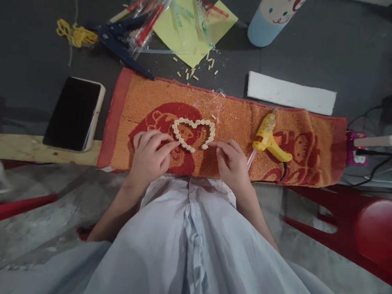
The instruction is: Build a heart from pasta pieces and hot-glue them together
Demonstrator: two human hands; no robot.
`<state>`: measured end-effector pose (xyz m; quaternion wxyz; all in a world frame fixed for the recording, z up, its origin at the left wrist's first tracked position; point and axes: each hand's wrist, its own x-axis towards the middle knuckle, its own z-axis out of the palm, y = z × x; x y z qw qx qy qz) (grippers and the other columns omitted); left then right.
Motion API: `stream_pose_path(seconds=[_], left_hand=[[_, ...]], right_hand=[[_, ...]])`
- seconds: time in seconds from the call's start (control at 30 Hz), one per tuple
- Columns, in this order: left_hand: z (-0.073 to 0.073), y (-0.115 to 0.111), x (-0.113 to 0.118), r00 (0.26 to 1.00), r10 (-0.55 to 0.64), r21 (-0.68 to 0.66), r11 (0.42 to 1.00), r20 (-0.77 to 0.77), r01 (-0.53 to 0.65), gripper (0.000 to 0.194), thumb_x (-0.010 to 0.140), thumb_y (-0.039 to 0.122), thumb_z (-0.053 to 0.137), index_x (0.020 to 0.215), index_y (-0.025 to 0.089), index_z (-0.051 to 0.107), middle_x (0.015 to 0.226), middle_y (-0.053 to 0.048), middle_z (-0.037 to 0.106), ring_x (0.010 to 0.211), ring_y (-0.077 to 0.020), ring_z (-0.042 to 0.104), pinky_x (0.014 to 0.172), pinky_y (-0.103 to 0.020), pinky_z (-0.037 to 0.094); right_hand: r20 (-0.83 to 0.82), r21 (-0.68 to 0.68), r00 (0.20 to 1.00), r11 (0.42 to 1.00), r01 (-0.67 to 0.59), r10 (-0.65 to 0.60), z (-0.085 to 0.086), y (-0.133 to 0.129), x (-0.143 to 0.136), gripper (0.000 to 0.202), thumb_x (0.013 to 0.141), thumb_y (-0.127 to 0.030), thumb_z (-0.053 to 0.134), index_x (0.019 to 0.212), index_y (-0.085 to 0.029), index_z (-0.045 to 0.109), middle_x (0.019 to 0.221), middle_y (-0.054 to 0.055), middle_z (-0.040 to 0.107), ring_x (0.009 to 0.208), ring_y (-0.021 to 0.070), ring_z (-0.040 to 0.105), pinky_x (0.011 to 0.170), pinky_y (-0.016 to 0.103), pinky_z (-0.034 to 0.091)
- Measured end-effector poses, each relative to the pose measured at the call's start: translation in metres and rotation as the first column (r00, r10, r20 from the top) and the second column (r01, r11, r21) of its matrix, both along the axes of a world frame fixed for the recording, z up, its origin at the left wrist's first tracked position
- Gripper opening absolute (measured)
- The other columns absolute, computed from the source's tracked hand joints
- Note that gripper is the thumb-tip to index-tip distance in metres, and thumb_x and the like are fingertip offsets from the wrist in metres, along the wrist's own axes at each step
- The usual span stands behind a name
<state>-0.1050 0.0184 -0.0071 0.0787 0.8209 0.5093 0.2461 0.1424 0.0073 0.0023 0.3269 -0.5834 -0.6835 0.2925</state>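
A heart outline of small pale pieces (212,129) lies on an orange and red towel (235,123), with a gap near its bottom tip. My left hand (150,154) is at the heart's lower left side, thumb and index finger close together at its edge. At the lower right, my right hand (233,165) has its index fingertip by the end of the outline, the other fingers curled. Whether either hand pinches the heart or a small piece is too small to tell. To the right, a yellow glue gun (265,137) rests on the towel.
A phone (73,113) lies left of the towel. Behind it are blue pliers (122,51), yellow paper (189,27), plastic bags and scattered pale pieces (193,73). A white strip (291,93) and a bottle (274,19) stand farther right, with cables (380,156) at the edge.
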Motion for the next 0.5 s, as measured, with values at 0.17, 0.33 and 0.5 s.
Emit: stream_pose_path(seconds=[0.17,0.33,0.5], left_hand=[[0.0006,-0.0003,0.0,1.0,-0.02,0.026,0.999,0.016,0.019,0.038,0.09,0.013,0.052,0.115,0.032,0.074,0.109,-0.005,0.072,0.11,-0.0257,0.057,0.095,-0.046,0.038],[0.0014,-0.001,0.0001,0.999,-0.051,0.036,0.998,-0.017,0.052,0.037,0.091,0.015,0.051,0.115,0.032,0.073,0.109,-0.005,0.071,0.109,-0.0248,0.057,0.095,-0.045,0.038],[0.0014,-0.0009,-0.0003,0.997,-0.078,0.039,0.996,-0.026,0.079,0.037,0.092,0.015,0.05,0.115,0.033,0.073,0.11,-0.005,0.071,0.11,-0.0244,0.057,0.095,-0.045,0.037]], right_hand=[[0.019,-0.008,1.0,1.0,0.014,-0.014,-0.0015,0.0007,-0.0007,0.027,0.1,-0.028,0.046,0.105,-0.023,0.072,0.084,0.005,0.061,0.068,0.0175,0.054,0.065,0.034,0.05],[0.038,0.026,0.999,0.999,0.021,-0.022,-0.0018,0.0006,-0.0026,0.018,0.094,-0.029,0.058,0.104,-0.022,0.071,0.087,0.005,0.064,0.074,0.0184,0.058,0.07,0.035,0.052],[0.055,0.031,0.997,0.999,0.043,-0.045,-0.0045,0.0005,-0.005,0.016,0.089,-0.03,0.067,0.102,-0.023,0.071,0.082,0.003,0.061,0.073,0.0181,0.057,0.068,0.034,0.052]])
